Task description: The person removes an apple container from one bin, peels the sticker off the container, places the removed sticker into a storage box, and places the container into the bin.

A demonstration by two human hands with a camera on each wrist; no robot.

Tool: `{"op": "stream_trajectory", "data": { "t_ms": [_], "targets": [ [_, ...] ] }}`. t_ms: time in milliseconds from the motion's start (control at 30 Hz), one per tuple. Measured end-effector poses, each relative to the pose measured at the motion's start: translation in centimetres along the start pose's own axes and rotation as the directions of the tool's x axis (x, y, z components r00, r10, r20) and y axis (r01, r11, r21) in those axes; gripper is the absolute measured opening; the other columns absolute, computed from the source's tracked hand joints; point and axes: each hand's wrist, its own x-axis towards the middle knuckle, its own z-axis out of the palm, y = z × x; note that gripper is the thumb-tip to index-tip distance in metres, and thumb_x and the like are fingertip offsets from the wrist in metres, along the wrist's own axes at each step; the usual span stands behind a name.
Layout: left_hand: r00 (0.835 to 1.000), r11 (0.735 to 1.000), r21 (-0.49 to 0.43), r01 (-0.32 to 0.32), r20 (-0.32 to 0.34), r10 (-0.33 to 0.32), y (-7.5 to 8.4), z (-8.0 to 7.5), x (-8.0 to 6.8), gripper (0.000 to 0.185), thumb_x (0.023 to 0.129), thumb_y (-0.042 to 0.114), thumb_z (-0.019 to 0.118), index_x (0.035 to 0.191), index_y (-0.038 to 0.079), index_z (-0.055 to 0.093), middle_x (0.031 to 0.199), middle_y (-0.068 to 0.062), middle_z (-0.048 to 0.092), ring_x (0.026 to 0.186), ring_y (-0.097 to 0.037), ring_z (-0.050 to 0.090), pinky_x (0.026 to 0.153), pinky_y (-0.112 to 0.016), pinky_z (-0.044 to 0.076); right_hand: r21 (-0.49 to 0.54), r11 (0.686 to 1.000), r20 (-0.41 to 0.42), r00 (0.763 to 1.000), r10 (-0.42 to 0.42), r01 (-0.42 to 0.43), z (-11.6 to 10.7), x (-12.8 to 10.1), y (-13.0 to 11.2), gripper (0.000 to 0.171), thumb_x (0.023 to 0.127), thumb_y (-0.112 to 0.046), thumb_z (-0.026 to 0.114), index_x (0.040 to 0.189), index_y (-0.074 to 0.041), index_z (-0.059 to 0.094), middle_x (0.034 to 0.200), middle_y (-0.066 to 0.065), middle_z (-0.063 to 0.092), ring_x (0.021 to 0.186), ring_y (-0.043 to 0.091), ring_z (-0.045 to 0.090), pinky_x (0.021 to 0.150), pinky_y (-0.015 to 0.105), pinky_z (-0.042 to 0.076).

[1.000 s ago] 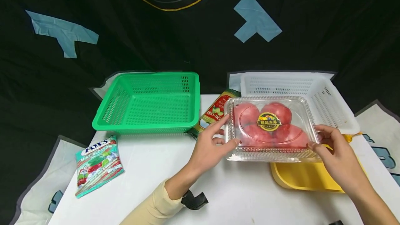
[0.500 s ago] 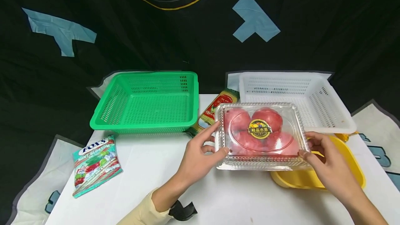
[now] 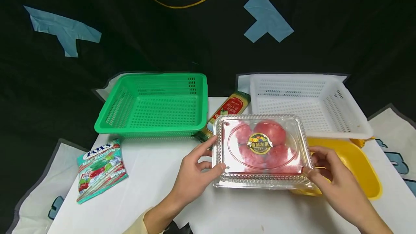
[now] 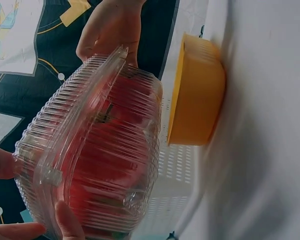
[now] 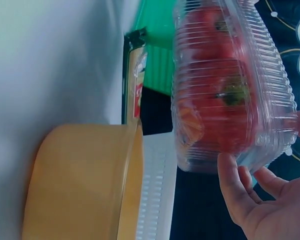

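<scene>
Tomato clamshell (image 3: pixel 261 151) has drifted toward us and left off the white basket (image 3: pixel 325 96), our left hand (image 3: pixel 195 170) and right hand (image 3: pixel 328 176) pinching its ends above the yellow bowl (image 3: pixel 360 165) (lid shut), so we're mid-carry.

white table (image 3: pixel 156 187), green basket (image 3: pixel 156 105), candy bag (image 3: pixel 100 170)

Candy bag (image 3: pixel 102 170): "FOX'S MINT BLOSSOM"; clamshell (image 3: pixel 261 151) sticker: "精品水果".
</scene>
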Motion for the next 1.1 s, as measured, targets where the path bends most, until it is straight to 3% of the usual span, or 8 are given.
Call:
{"op": "stream_trajectory", "data": {
  "t_ms": [167,333,567,733,967,1100],
  "targets": [
    [1.000,1.000,0.023,0.020,-0.014,-0.019,-0.1,-0.6,-0.8,0.064,0.084,0.009,0.073,0.141,0.024,0.048,0.136,0.000,0.049,0.099,-0.027,0.056,0.071,-0.036,0.055,0.010,1.000,0.052,0.999,0.006,-0.006,0.7,-0.2,-0.1,0.051,0.092,-0.014,0.062,0.136,-0.003,0.038,0.116,0.009,0.051,0.103,0.023,0.050,0.079,0.013,0.046],
    [0.999,0.999,0.043,0.029,-0.028,-0.028,-0.6,-1.2,-1.5,0.064,0.084,0.008,0.073,0.141,0.022,0.048,0.137,0.002,0.049,0.100,-0.028,0.055,0.071,-0.036,0.055,0.037,0.999,0.072,0.997,-0.014,0.012,1.8,-0.4,0.3,0.050,0.092,-0.015,0.063,0.135,-0.007,0.039,0.112,0.007,0.053,0.100,0.021,0.052,0.078,0.015,0.047],
    [0.995,0.995,0.072,0.065,-0.076,-0.060,-2.3,-1.6,-2.2,0.065,0.082,0.002,0.071,0.140,0.021,0.050,0.135,0.001,0.050,0.097,-0.028,0.057,0.068,-0.034,0.055,0.106,0.992,0.146,0.988,0.055,-0.071,3.4,-0.5,0.6,0.053,0.090,-0.024,0.067,0.134,-0.009,0.040,0.106,0.006,0.053,0.096,0.021,0.052,0.075,0.023,0.051],
    [0.992,0.993,0.067,0.096,-0.093,-0.090,-3.3,-1.6,-2.7,0.065,0.081,-0.001,0.069,0.139,0.023,0.050,0.134,-0.001,0.050,0.088,-0.029,0.063,0.066,-0.032,0.055,0.131,0.988,0.153,0.986,0.061,-0.082,4.4,-0.6,0.8,0.054,0.088,-0.021,0.070,0.133,-0.011,0.042,0.103,0.005,0.053,0.095,0.019,0.052,0.075,0.022,0.051],
    [0.985,0.987,0.096,0.129,-0.125,-0.116,-4.2,-1.8,-3.4,0.068,0.078,-0.003,0.067,0.138,0.024,0.049,0.133,-0.001,0.050,0.097,-0.027,0.057,0.068,-0.034,0.054,0.173,0.984,0.147,0.989,0.006,-0.032,5.1,-1.1,0.9,0.048,0.088,-0.017,0.070,0.129,-0.013,0.045,0.097,0.005,0.054,0.090,0.018,0.054,0.073,0.025,0.052],
    [0.982,0.984,0.109,0.142,-0.144,-0.125,-4.6,-1.8,-3.6,0.069,0.076,-0.003,0.066,0.137,0.024,0.048,0.131,-0.002,0.051,0.096,-0.027,0.058,0.068,-0.033,0.054,0.161,0.986,0.155,0.988,0.012,-0.038,5.5,-1.1,0.9,0.046,0.088,-0.022,0.070,0.127,-0.016,0.047,0.097,0.003,0.054,0.088,0.017,0.051,0.070,0.025,0.050]
  ]
}}
